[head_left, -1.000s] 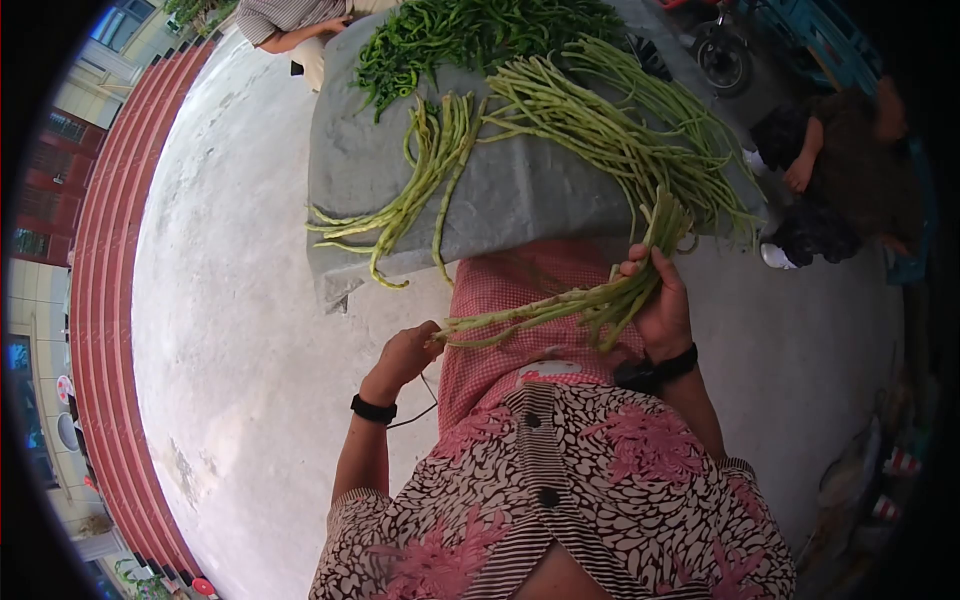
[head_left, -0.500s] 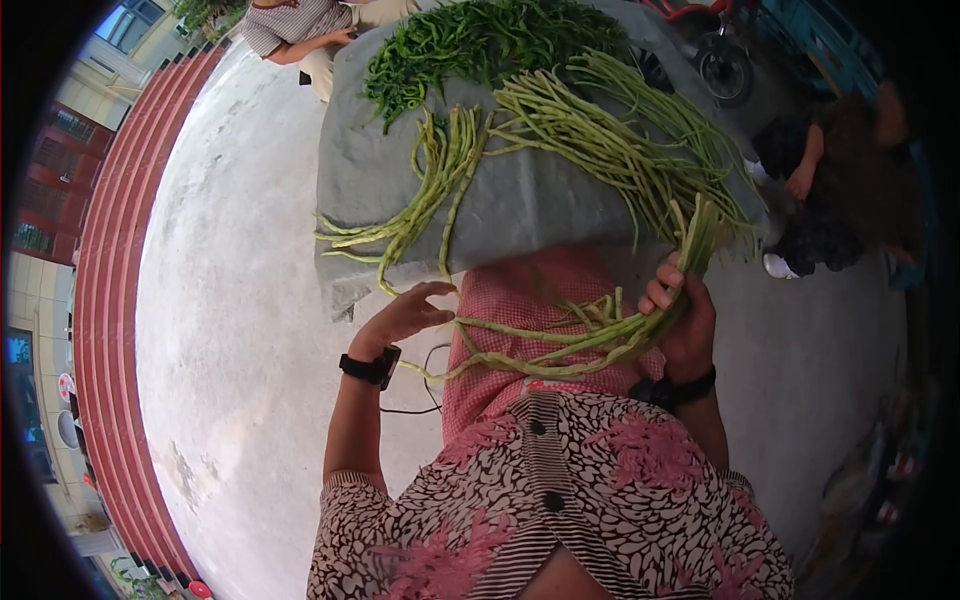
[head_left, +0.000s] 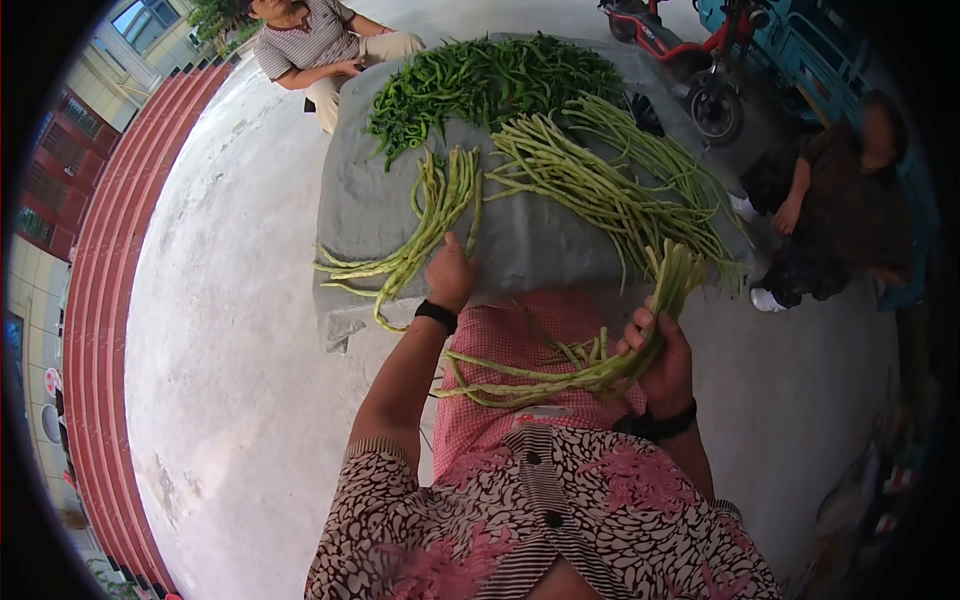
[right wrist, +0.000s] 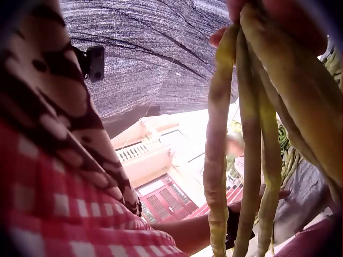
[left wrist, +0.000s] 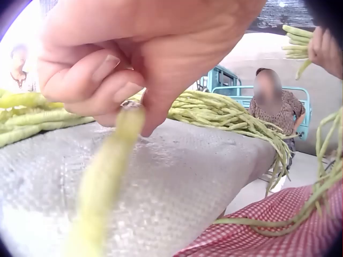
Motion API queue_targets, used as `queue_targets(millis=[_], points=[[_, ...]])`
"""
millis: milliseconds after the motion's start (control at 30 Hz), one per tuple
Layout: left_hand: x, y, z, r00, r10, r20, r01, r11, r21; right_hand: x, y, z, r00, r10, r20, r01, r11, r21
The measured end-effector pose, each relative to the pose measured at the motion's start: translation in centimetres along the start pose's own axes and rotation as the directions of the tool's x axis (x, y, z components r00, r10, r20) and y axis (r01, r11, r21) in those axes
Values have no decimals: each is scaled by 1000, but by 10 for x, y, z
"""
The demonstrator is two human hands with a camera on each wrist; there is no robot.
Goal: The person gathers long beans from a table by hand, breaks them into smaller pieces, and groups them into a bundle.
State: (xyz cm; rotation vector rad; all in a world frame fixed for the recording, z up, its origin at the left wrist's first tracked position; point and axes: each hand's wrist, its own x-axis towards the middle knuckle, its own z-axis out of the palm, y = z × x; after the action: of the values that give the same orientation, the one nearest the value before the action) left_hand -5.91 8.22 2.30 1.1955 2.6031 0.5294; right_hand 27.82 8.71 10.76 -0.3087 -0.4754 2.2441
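My right hand [head_left: 668, 368] grips a bundle of long green beans [head_left: 620, 372] over the lap. One end of the bundle stands up above the fist, and the other ends trail left over the red checked cloth [head_left: 500, 335]. In the right wrist view, several bumpy bean pods [right wrist: 217, 134] hang down from the fingers. My left hand [head_left: 452, 275] is at the table's near edge, beside a smaller bunch of long beans [head_left: 430, 220]. Thumb and fingers there pinch the end of a single yellowish-green bean [left wrist: 102, 187], which points toward the left wrist camera.
A grey sheet [head_left: 370, 215] covers the table. On it lie green chili peppers [head_left: 490, 85] at the back and a large pile of long beans [head_left: 600, 180] at right. A person [head_left: 320, 55] sits at back left, another [head_left: 850, 190] at right. A red scooter [head_left: 690, 60] stands behind.
My left hand has moved from the trailing ends of the held bundle forward to the smaller bunch on the table, and now pinches a bean. The right hand keeps its grip, slightly lower in view.
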Motion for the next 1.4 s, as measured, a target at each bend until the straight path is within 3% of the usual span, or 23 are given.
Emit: queue_targets(millis=[100,200,300,367,433,500,533,767,1067,1167,1267,1333,1400], points=[[-3,-16,3,978,205,28,-207,974,96,2,4,1,999,33,-43,-32,999,16],[-20,-25,8,981,179,76,-140,922,-362,9,6,4,991,92,-96,-85,993,78],[-70,17,-50,939,215,269,66,655,-753,15,12,-7,978,165,-131,-151,982,111],[-99,37,-64,920,300,252,89,466,-880,18,15,-18,961,225,-162,-213,973,90],[-118,49,-61,908,381,175,-14,444,-896,19,16,-16,946,262,-192,-260,965,38],[-134,59,-53,877,475,68,-250,574,-780,20,17,-10,934,280,-222,-281,959,25],[-140,62,-45,854,520,5,-315,524,-791,21,18,-5,930,280,-237,-279,960,38],[-167,77,-33,781,568,259,-360,749,-556,22,18,-7,982,112,-154,-110,994,23],[-174,84,-36,781,558,279,-355,766,-536,21,22,-20,969,129,-213,-115,991,73],[-158,70,-36,733,615,292,-271,657,-704,17,21,-25,972,108,-208,-96,993,68],[-108,44,-27,823,546,156,-291,642,-709,17,20,-33,969,139,-204,-133,990,41],[-70,23,-26,881,473,24,-412,789,-456,16,20,-32,967,153,-203,-151,988,25],[-23,2,-10,870,474,-136,-492,856,-158,16,20,-28,965,165,-202,-164,986,19]])
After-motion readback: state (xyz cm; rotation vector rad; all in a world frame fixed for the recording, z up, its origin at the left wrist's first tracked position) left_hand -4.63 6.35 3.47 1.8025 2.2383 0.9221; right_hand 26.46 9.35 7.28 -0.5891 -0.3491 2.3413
